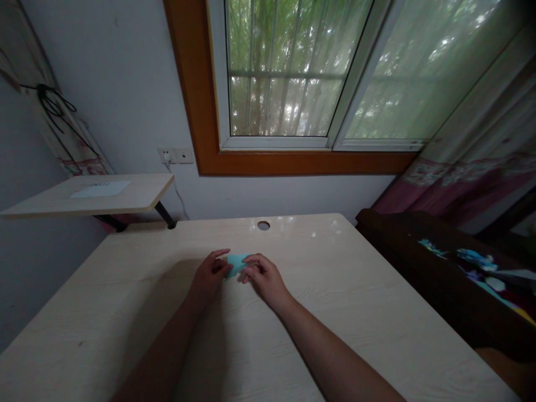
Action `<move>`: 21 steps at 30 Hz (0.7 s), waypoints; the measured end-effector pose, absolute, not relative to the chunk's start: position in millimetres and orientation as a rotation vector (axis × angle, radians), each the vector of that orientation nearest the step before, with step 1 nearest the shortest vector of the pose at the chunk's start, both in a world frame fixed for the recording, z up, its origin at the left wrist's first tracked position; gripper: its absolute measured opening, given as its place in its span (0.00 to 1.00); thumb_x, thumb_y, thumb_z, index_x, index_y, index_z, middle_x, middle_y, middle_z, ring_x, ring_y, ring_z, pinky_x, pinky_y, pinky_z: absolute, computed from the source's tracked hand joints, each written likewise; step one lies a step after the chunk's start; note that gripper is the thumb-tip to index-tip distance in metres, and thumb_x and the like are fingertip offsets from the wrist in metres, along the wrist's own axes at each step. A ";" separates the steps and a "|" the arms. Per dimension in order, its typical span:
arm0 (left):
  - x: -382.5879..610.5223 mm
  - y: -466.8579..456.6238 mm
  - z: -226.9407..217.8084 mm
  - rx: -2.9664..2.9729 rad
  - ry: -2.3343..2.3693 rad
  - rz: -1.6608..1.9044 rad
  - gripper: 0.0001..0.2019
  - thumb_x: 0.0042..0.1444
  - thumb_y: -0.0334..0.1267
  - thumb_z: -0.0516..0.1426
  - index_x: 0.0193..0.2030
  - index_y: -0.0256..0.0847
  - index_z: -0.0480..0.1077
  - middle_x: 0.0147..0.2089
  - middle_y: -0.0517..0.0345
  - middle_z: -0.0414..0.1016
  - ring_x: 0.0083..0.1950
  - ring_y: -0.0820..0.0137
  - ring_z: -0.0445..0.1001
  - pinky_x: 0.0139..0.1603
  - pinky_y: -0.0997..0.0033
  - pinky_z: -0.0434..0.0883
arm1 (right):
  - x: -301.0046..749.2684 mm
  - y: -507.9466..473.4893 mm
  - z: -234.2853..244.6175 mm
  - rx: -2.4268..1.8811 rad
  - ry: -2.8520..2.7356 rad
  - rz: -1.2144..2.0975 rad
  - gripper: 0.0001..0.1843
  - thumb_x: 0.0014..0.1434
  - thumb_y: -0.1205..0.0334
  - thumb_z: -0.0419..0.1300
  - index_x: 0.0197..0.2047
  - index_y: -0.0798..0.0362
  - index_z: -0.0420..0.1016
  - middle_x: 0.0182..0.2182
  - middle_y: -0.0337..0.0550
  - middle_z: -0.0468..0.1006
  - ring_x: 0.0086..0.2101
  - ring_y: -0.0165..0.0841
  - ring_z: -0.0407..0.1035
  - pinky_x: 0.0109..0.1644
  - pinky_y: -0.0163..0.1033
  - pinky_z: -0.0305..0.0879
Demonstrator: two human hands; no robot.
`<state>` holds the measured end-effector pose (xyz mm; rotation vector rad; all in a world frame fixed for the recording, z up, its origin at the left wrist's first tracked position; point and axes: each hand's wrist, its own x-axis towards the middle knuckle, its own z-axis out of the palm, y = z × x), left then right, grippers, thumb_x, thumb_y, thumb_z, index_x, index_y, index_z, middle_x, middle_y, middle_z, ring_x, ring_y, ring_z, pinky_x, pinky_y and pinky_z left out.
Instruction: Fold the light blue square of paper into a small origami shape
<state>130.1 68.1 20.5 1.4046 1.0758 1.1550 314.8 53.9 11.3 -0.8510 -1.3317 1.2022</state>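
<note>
A small light-blue piece of folded paper (236,264) is held between my two hands, over the middle of the pale wooden desk (268,346). My left hand (209,273) pinches its left edge between thumb and fingers, the index finger reaching out above it. At the right end, my right hand (263,276) grips the paper with thumb and fingertips. The fingers cover both ends of the paper, so its full outline is hidden. Whether the paper touches the desk I cannot tell.
A raised shelf (142,192) with a white sheet (100,189) stands at the back left. Near the rear edge is a round cable hole (263,225). A window (288,78) rises behind the desk. Dark wooden furniture (385,234) with colourful items stands on the right.
</note>
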 end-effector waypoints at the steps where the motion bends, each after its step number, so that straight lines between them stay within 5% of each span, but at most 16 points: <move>1: 129.8 68.4 19.4 1.412 1.060 1.140 0.24 0.53 0.43 0.62 0.55 0.39 0.65 0.29 0.62 0.74 0.32 0.70 0.75 0.35 0.72 0.68 | 314.6 53.9 11.1 -0.853 -1.316 1.209 0.12 0.57 0.55 0.63 0.42 0.51 0.69 0.24 0.36 0.76 0.24 0.32 0.74 0.31 0.36 0.67; 9: 130.3 66.5 17.9 1.525 1.052 1.098 0.22 0.53 0.42 0.62 0.55 0.39 0.66 0.29 0.61 0.75 0.32 0.71 0.74 0.34 0.74 0.67 | 315.8 54.9 9.3 -0.775 -1.292 1.313 0.17 0.57 0.51 0.64 0.43 0.49 0.63 0.36 0.43 0.79 0.31 0.33 0.75 0.33 0.36 0.66; 14: 134.5 60.0 23.8 1.662 1.171 1.079 0.21 0.54 0.41 0.60 0.55 0.40 0.66 0.31 0.61 0.76 0.33 0.71 0.75 0.36 0.74 0.69 | 316.9 56.5 8.4 -0.747 -1.283 1.343 0.19 0.56 0.52 0.65 0.45 0.49 0.63 0.29 0.37 0.75 0.30 0.32 0.72 0.34 0.36 0.65; 21: 137.6 56.6 25.5 1.712 1.252 1.032 0.20 0.53 0.37 0.58 0.55 0.44 0.65 0.36 0.61 0.79 0.35 0.69 0.78 0.38 0.72 0.72 | 316.0 59.6 9.2 -0.729 -1.245 1.289 0.33 0.53 0.61 0.67 0.59 0.43 0.59 0.32 0.34 0.66 0.28 0.26 0.61 0.32 0.33 0.59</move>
